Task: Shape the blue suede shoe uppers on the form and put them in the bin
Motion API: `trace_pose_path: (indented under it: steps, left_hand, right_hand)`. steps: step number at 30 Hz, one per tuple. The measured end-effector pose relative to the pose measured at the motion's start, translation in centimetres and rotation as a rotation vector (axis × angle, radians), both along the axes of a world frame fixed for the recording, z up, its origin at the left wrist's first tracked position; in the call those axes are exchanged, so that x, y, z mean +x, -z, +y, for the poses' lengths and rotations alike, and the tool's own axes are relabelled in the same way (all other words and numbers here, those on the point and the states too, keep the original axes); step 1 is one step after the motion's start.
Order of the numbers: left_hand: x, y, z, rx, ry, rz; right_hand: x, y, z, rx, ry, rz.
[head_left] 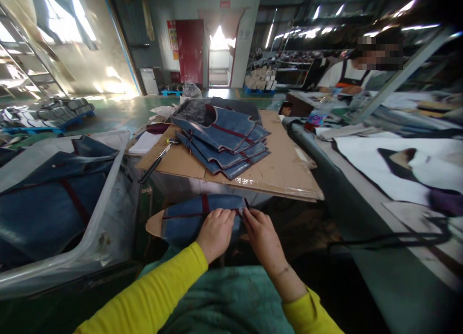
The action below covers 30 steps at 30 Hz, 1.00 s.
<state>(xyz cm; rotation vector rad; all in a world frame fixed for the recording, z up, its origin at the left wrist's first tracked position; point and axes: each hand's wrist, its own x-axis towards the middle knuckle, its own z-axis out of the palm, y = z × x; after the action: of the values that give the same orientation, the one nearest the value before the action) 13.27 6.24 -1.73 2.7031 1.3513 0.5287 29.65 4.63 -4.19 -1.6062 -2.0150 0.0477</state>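
Note:
A blue leather-like piece (184,228) with dark red strips lies across a tan, round-ended support in front of me. My left hand (217,230) rests on its top, fingers bent and pressed along the red strip. At the piece's right end, my right hand (262,230) pinches its edge with thumb and fingers; a small pale bit shows at the fingertips, too small to name. Beyond my hands, a stack of similar blue pieces (227,136) with red trim lies on a cardboard sheet (285,155). A hammer (159,161) with a dark handle lies at the cardboard's left edge.
A white plastic bin (119,180) holding more blue pieces stands at the left. On the right, a long table (347,170) carries white and dark sheets. Behind it is a person (347,76) in an apron. Bundles on a blue pallet (47,129) stand far left.

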Motion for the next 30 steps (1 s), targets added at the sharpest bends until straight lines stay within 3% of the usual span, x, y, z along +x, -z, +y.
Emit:
trace_pose_path:
  steps: [14, 19, 30]
  left_hand:
    - [-6.7, -0.2, -2.0, 0.052, -0.152, 0.056]
    - [-8.5, 0.5, -3.4, 0.087, -0.203, 0.030]
    - [-9.1, 1.9, -5.0, 0.108, -0.157, 0.065]
  right_hand:
    - [-7.5, -1.8, -0.5, -0.021, -0.117, -0.085]
    - [-7.3, -2.4, -0.2, -0.029, -0.198, -0.105]
    - [-6.5, -4.9, 1.9, -0.178, -0.404, -0.075]
